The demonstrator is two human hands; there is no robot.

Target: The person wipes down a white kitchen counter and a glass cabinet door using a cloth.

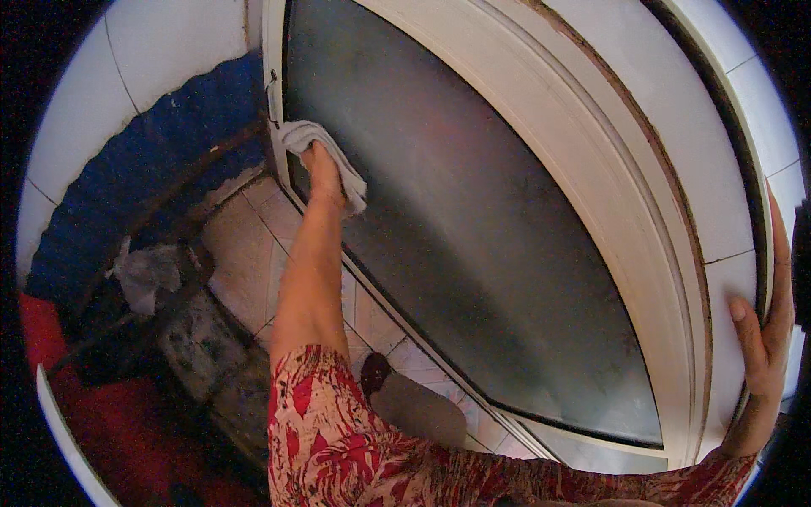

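Note:
My left hand [324,173] is stretched out to the far left part of a white-framed door with a dark, cloudy glass pane [456,194]. It holds a whitish cloth [348,179] against the glass near the frame; the cloth covers part of the fingers. Over on the right, my right hand [764,346] braces on the dark-trimmed edge of a white tiled wall [726,203]. Its thumb stands apart from the fingers, which lie stretched along the edge.
A dark handle [272,89] sits on the door's white frame. Blue sheeting [169,160] covers the lower wall at left. Below it lie a crumpled grey cloth [148,275] and a worn dark slab [211,338] on the tiled floor [245,232]. Something red [144,422] is at lower left.

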